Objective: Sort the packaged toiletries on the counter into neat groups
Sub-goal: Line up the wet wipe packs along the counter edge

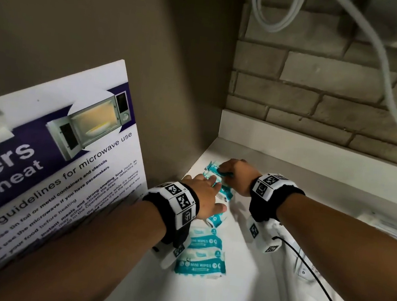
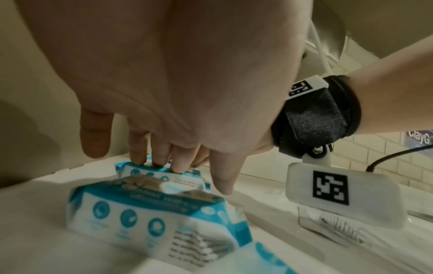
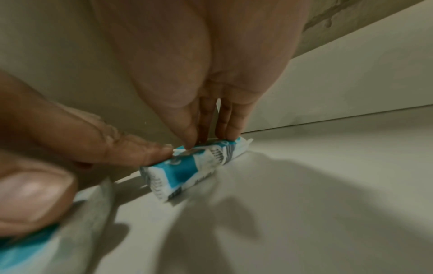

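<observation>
Several teal and white mini wipes packs (image 1: 205,242) lie in a row on the white counter (image 1: 236,294), running away along the left wall. My right hand (image 1: 230,171) is at the far end of the row. It pinches the farthest wipes pack (image 3: 187,166), with fingertips on its top and thumb at its near end. My left hand (image 1: 211,195) reaches over the row just short of it. Its straight fingertips (image 2: 159,163) press on another pack (image 2: 150,173), thumb held apart. A nearer pack (image 2: 152,213) lies under the palm.
A microwave safety poster (image 1: 52,156) leans against the left wall. A brick wall and a white hose (image 1: 379,73) stand behind the counter. A black cable (image 1: 314,279) trails from my right wrist. A clear packet (image 2: 335,228) lies on the counter to the right.
</observation>
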Available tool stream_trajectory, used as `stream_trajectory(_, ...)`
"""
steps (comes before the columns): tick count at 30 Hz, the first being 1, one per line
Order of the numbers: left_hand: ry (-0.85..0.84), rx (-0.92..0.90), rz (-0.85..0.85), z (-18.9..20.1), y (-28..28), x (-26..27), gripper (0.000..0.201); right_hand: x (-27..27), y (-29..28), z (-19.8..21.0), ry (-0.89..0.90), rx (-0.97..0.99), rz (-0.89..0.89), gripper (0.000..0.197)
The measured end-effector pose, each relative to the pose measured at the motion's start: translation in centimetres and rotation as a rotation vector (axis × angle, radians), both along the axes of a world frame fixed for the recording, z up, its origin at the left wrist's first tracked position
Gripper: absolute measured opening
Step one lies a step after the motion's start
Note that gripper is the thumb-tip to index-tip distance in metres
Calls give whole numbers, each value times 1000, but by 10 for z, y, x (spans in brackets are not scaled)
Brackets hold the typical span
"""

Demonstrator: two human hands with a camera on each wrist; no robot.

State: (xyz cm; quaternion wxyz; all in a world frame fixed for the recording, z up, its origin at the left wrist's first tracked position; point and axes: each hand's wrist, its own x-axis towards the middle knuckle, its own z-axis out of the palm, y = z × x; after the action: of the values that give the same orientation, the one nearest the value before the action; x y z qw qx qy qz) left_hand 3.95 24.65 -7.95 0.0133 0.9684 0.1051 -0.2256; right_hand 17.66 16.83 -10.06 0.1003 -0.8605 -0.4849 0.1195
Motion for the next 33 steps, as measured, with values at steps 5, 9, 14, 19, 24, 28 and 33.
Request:
stream_trajectory(5, 9, -4, 51, 5, -8, -1, 73, 6, 5, -4, 30, 15, 1, 38)
stream_trajectory(9, 18, 4, 76, 8, -11, 1, 71, 12, 9, -6, 55, 8, -2, 37)
stream_trajectory(14, 18, -13, 83, 7, -9, 1, 70, 14, 11, -7, 25, 21, 32, 34)
stream_trajectory(19, 11, -31, 80, 9, -7, 0, 70, 14, 12, -9, 25, 47, 44, 32)
stream_trajectory(24, 3, -33, 70, 7, -6, 0, 70, 14, 13, -11, 19, 48, 39, 32)
stream_trajectory(28, 0, -32, 55, 7, -3, 2, 72, 12, 11, -8, 26, 46, 23, 31)
stream_trajectory(33, -75, -150, 103, 5, 1, -6, 70, 0, 3, 3, 46, 48, 39, 32)
